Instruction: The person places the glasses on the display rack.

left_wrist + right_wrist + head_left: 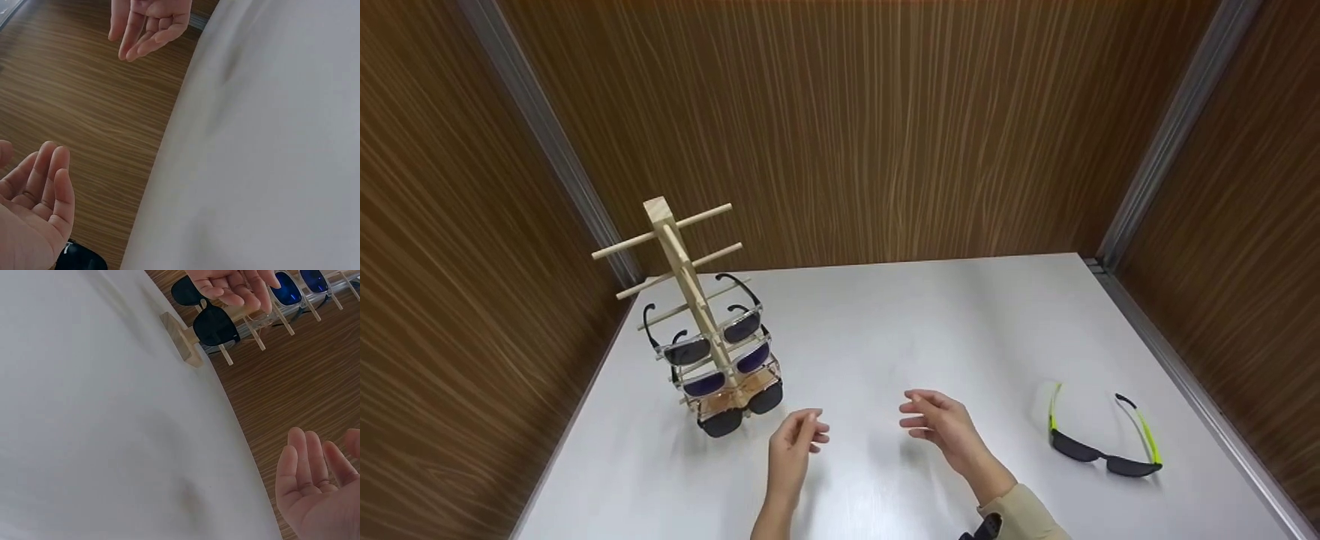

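My left hand (795,442) hovers over the white table, right of a wooden glasses rack (690,281), its fingers loosely bent around nothing. Facing it across a gap is my right hand (949,431), relaxed, with nothing in it. On the rack's lower pegs hang clear-framed sunglasses (688,351), a pair with blue-violet lenses (705,384) and, lowest, a dark-lensed pair (722,423). Sunglasses with bright green temples (1147,435) lie on the table to the right of my right hand, arms unfolded. In the right wrist view, my left hand overlaps part of the rack.
The rack's upper pegs (705,215) are bare and stick out to both sides. Wood-grain panels (885,135) enclose the white table (930,322) at the back and both sides. A metal rail (1185,397) runs along the right edge.
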`<state>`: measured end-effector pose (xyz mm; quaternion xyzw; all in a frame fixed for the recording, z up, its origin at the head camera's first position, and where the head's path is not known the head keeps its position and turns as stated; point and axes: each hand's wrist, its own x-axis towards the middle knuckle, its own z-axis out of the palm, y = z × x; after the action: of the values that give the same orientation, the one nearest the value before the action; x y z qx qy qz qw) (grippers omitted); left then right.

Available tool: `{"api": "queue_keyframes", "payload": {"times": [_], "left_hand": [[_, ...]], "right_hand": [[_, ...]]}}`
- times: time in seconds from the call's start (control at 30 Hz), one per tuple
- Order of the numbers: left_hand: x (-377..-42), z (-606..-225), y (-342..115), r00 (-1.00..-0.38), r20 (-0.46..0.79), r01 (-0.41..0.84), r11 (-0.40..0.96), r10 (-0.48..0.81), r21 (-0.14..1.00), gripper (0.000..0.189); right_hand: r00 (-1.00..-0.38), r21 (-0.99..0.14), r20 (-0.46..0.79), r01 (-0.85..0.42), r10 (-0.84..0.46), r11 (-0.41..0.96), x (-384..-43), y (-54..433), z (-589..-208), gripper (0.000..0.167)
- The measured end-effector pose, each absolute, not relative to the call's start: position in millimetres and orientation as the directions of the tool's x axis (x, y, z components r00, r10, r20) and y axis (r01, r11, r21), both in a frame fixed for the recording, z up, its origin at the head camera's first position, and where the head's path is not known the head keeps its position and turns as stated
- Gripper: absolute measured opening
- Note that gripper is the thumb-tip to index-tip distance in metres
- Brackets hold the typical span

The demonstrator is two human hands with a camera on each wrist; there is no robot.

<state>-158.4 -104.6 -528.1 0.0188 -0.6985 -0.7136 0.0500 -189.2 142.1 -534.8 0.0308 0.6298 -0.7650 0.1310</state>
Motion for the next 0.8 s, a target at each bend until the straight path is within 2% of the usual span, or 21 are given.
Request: {"api": "queue_keyframes", "payload": {"times": [0.23, 0.47, 0.8], "left_hand": [[-162, -534, -90, -0.998, 0.032, 0.033, -0.034, -0.054, 0.999, 0.019], [-162, -540, -80, -1.000, 0.009, 0.009, -0.037, -0.007, 0.999, 0.020], [-168, -543, -62, -0.998, 0.053, 0.052, -0.039, 0.036, 0.998, 0.018]], "right_hand": [[-0.962, -0.948, -0.233, 0.258, -0.145, -0.186, -187, 153, -549, 0.037], [-0.962, -0.936, -0.268, 0.275, -0.060, -0.218, -191, 168, -573, 0.044], [-0.957, -0.933, -0.288, 0.269, 0.045, -0.240, -187, 194, -572, 0.050]]}}
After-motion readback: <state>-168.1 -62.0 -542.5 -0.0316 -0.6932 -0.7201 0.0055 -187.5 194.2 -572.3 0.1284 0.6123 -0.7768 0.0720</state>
